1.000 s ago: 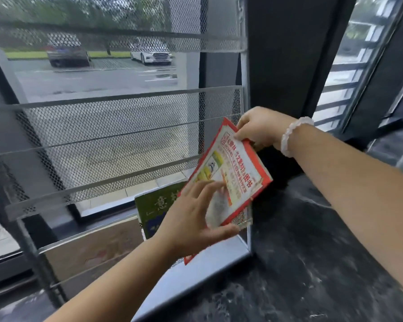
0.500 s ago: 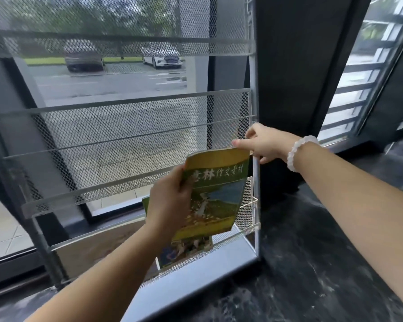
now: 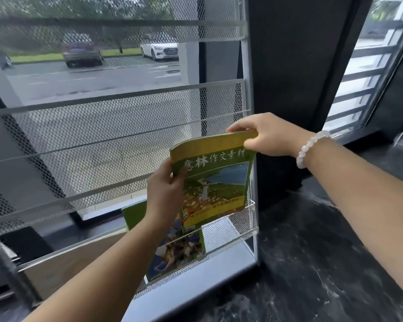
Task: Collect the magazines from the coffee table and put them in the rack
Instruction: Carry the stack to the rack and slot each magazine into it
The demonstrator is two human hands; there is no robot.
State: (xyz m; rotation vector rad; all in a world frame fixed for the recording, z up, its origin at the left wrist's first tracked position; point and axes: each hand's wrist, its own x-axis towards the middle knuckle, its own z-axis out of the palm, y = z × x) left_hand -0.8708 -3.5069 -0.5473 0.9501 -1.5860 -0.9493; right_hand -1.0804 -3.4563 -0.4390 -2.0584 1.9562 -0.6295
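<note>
Both hands are on a green and yellow magazine [image 3: 215, 180] at centre frame, right up against the mesh rack [image 3: 116, 140]. The left hand [image 3: 165, 194] is closed round its left edge, the right hand [image 3: 265, 135] pinches the top right corner. Its bottom edge sits about level with the rack's lowest pocket, where another magazine [image 3: 179, 249] already stands. White bead bracelet [image 3: 311, 147] on the right wrist
</note>
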